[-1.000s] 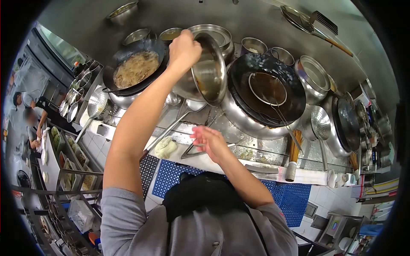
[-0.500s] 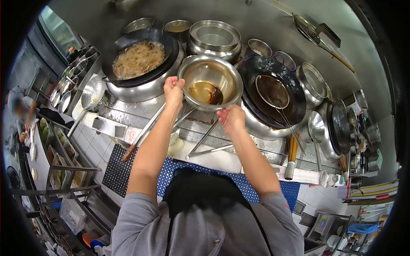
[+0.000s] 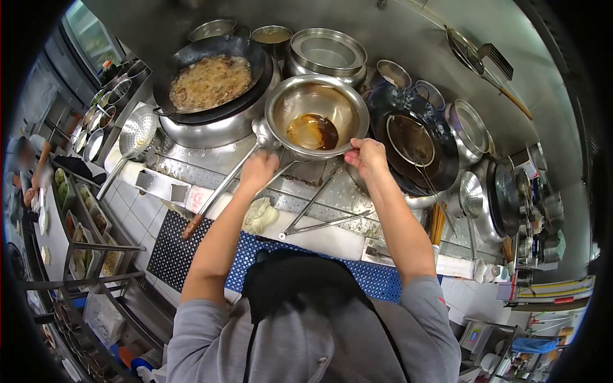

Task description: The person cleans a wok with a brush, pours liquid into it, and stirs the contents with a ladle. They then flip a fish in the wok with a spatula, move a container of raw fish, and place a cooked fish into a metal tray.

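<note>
A steel bowl with a little dark brown and amber liquid in its bottom stands between the two woks. My right hand pinches the bowl's lower right rim. Below the rim on the left, my left hand is off the bowl, beside a long-handled ladle; its fingers are blurred, and whether they grip anything is hidden. To the left, a wok holds bubbling oil with brown food in it. A dark wok at the right has a round strainer inside.
A perforated skimmer lies at the left, another at the right. A lidded pot stands behind the bowl. A cloth and metal rods lie along the front edge. A person's hand shows at the far left.
My left hand has let go of the bowl's left rim and moved down beside the ladle. My right hand still holds the rim, now slightly higher and farther right.
</note>
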A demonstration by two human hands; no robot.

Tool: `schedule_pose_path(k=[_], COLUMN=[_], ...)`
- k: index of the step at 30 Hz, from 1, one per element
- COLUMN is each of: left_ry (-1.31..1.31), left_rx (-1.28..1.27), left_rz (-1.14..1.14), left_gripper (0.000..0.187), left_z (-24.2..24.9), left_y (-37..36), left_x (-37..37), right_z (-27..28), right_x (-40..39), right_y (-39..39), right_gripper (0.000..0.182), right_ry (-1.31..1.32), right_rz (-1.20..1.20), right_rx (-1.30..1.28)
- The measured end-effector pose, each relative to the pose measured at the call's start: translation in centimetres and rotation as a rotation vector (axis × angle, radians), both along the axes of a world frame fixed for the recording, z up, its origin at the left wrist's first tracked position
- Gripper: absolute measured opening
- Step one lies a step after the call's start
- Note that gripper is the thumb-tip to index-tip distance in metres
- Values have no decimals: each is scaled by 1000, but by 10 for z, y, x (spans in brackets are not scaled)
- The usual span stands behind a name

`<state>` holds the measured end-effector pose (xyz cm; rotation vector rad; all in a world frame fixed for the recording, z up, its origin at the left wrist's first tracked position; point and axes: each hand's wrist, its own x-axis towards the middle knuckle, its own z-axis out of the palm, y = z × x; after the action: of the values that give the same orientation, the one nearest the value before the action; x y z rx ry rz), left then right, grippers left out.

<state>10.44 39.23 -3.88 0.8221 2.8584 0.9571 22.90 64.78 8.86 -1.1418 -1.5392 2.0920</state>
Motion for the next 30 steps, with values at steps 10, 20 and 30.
schedule_pose_path(k=[10, 20, 30], left_ry=[73, 85, -497], left_rx=[-384, -342, 778], left_rz=[-56, 236, 345], left_gripper=[19, 13, 37], left_z=[46, 129, 125], left_y=[-21, -126, -166], left_x=[36, 71, 55], right_z=[32, -5, -95], right_x=[13, -1, 5], right_y=[35, 5, -28], right_gripper=[10, 14, 19], right_ry=[85, 126, 53], right_rz=[-95, -167, -176], right_rx=[69, 114, -144])
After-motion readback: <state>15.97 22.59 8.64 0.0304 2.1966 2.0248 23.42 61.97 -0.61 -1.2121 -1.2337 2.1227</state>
